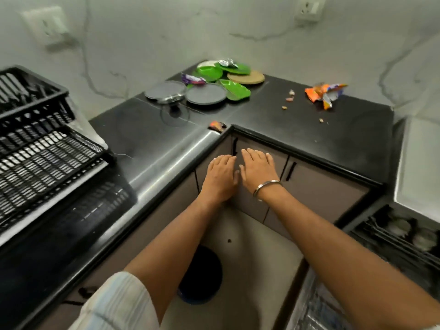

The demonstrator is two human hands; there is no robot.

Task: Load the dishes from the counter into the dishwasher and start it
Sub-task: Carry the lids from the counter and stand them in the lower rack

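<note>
Hands first: the left hand [220, 176] and the right hand [258, 169] are held out side by side, palms down, fingers straight and relaxed, holding nothing. They hover in front of the brown cabinet doors [309, 186] under the corner of the black counter [345, 134], the right wrist wearing a metal bangle [266, 188].

Dishes lie well apart from both hands, clustered at the far corner of the counter by the wall: two grey plates [206, 94], what look like four green plates or trays [209, 72] overlapping one another, though the pile makes that count uncertain, and one tan round plate [246, 77]. Wrappers sit among them, a purple one [192, 79] and a silvery one [228, 63]; one orange wrapper [325, 92] and a few crumbs lie off to the right.

At lower right an open dishwasher rack [400, 236] shows some rounded items already in it, too blurred to identify. By my reading the loading is barely begun: the whole pile still waits on the counter, and starting the machine is still to come. A black dish rack [47, 148] stands at left.
</note>
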